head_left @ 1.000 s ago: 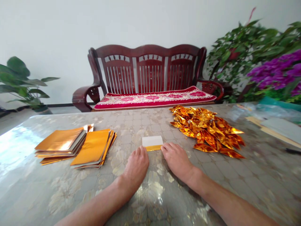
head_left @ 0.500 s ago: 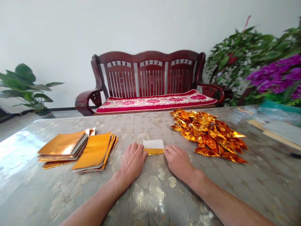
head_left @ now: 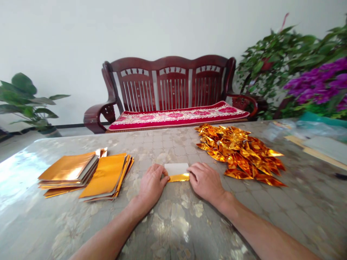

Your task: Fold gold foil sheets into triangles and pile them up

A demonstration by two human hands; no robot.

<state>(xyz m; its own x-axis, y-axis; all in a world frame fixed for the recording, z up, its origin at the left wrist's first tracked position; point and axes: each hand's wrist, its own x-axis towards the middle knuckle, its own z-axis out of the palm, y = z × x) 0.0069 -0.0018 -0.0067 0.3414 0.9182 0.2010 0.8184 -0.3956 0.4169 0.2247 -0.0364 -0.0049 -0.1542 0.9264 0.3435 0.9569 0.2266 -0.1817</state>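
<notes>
A small sheet of foil paper [head_left: 176,168] lies on the table between my hands, its pale side up and a gold strip folded over along the near edge. My left hand [head_left: 153,180] pinches the left end of that strip, thumb and fingers together. At the opposite end my right hand [head_left: 206,180] grips the strip with curled fingers. Two stacks of gold foil sheets, one farther left [head_left: 67,167] and one nearer [head_left: 104,175], lie left of my hands. On the right is a heap of folded gold foil pieces [head_left: 238,153] with pointed ends.
The table [head_left: 173,231] has a glossy patterned cover. Behind it stands a dark red wooden bench [head_left: 173,86] with a red and white seat cover [head_left: 176,116]. Clear plastic bags [head_left: 320,131] and a pale flat sheet [head_left: 328,148] lie at the far right, near purple flowers [head_left: 320,81].
The gold strip on the sheet looks slightly wider, and the pale part narrower. My right hand has turned a little, its fingers now more curled over the strip's end. The view has shifted slightly.
</notes>
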